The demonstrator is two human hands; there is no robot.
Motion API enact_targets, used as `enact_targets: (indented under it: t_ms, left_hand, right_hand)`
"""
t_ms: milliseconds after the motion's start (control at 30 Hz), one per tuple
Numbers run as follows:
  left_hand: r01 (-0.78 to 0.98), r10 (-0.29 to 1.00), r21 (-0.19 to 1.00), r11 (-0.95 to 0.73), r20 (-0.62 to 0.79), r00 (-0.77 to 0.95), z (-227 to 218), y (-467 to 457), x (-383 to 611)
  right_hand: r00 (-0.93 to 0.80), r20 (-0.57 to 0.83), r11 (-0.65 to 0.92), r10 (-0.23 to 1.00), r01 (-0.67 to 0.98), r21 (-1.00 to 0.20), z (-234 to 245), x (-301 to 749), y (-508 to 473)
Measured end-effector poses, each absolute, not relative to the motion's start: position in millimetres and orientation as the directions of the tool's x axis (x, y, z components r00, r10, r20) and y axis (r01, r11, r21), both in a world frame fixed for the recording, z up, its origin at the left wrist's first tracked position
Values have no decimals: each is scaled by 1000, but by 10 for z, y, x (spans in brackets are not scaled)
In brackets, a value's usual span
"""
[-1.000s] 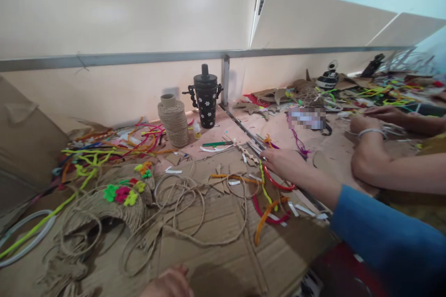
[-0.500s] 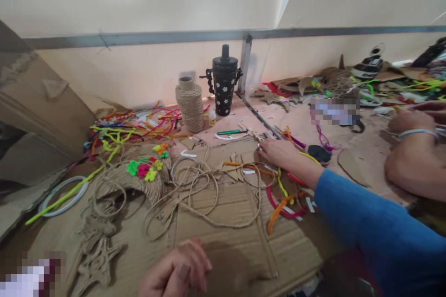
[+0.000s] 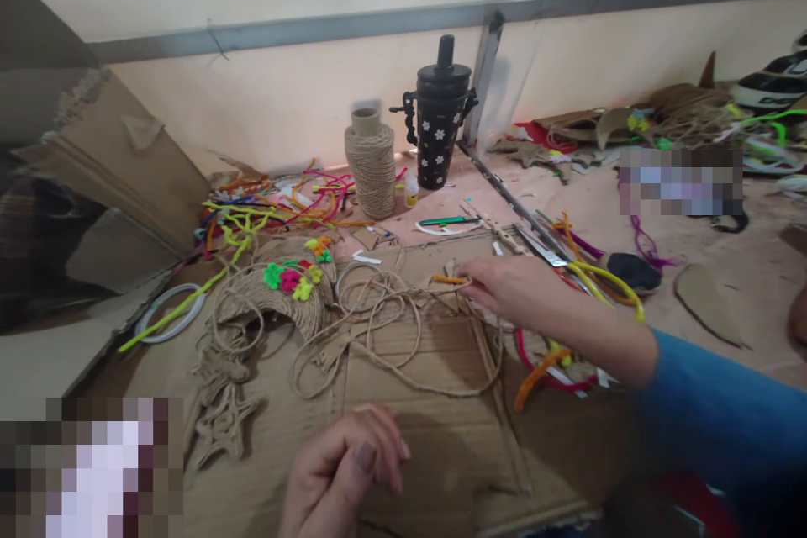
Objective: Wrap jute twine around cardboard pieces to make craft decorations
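My left hand (image 3: 346, 471) rests low in the view over the cardboard sheet (image 3: 435, 454), its fingers loosely curled and nothing visible in them. My right hand (image 3: 504, 290), in a blue sleeve, reaches across from the right. Its fingertips pinch a strand of jute twine (image 3: 419, 332), whose loose loops spread over the cardboard. An orange pipe cleaner (image 3: 447, 278) lies right at those fingertips, partly covered. To the left sits a twine-wrapped curved piece (image 3: 303, 311) with small pipe-cleaner flowers (image 3: 290, 279). A twine-covered star (image 3: 227, 429) lies nearer.
At the back stand a twine spool (image 3: 371, 168), a small glue bottle (image 3: 412, 192) and a black flowered tumbler (image 3: 436, 130). Scissors (image 3: 548, 250) with yellow handles and a green cutter (image 3: 449, 221) lie nearby. A cardboard box (image 3: 126, 151) borders the left, beside a white ring (image 3: 142, 328).
My right hand has come back from beside the scissors to the orange pipe cleaner and twine. The view has swung to the right side less, shifting everything rightward. My left hand keeps its curl.
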State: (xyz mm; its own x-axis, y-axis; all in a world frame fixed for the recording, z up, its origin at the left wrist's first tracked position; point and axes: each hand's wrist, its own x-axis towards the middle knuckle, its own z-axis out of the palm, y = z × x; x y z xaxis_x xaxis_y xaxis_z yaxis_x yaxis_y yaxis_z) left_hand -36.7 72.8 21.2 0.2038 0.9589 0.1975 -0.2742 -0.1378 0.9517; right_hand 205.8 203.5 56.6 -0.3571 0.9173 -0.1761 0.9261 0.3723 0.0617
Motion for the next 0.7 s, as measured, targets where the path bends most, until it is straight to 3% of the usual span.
enact_targets:
  t_ms: [133, 267, 433, 700]
  left_hand:
    - [-306, 976, 949, -69, 128, 176, 221, 715, -350]
    - [-366, 987, 928, -67, 116, 114, 188, 702, -347]
    - [-397, 991, 916, -60, 102, 85, 167, 692, -338]
    - [-423, 997, 904, -61, 73, 12, 187, 726, -308]
  right_hand:
    - [-630, -222, 612, 744, 776, -151, 718, 1577, 1719]
    - [-756, -239, 686, 610, 654, -318, 796, 1328, 1496]
    - [-754, -78, 673, 652, 623, -399, 630, 1353, 1467]
    - [-782, 219, 742, 583, 403, -535, 416, 1406, 1449]
